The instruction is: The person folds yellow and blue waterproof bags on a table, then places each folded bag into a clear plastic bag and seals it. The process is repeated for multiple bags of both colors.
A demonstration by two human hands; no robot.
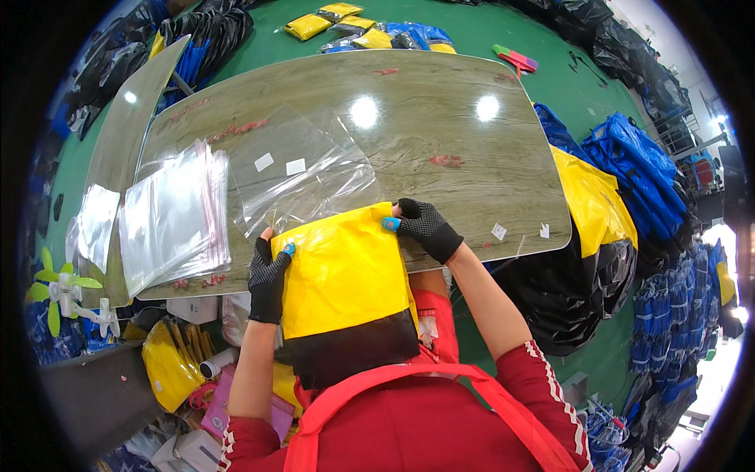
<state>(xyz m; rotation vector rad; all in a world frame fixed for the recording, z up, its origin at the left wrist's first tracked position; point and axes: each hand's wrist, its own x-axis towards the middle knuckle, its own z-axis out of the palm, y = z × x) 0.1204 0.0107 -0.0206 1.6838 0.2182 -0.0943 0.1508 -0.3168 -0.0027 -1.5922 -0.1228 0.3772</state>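
A yellow and black bag (342, 271), flat and soft-looking, hangs over the table's near edge toward my body. Its yellow part is uppermost and the black part lies lowest. My left hand (270, 271), in a black glove with bare fingertips, pinches the bag's upper left corner. The upper right corner is pinched by my right hand (425, 226), gloved the same way. Blue coverings show on both thumbs. Just beyond the bag's top edge, clear plastic sleeves (314, 177) lie on the tabletop, with two small white labels (296, 167) there.
A stack of clear plastic sleeves (173, 216) rests at the table's left. Red marks dot the wood-look table (440, 110). Yellow and black sheeting (594, 200) and blue bags (637, 161) crowd the right side. A small green fan (63, 287) stands at left. Packed bundles (370, 35) lie on the floor beyond.
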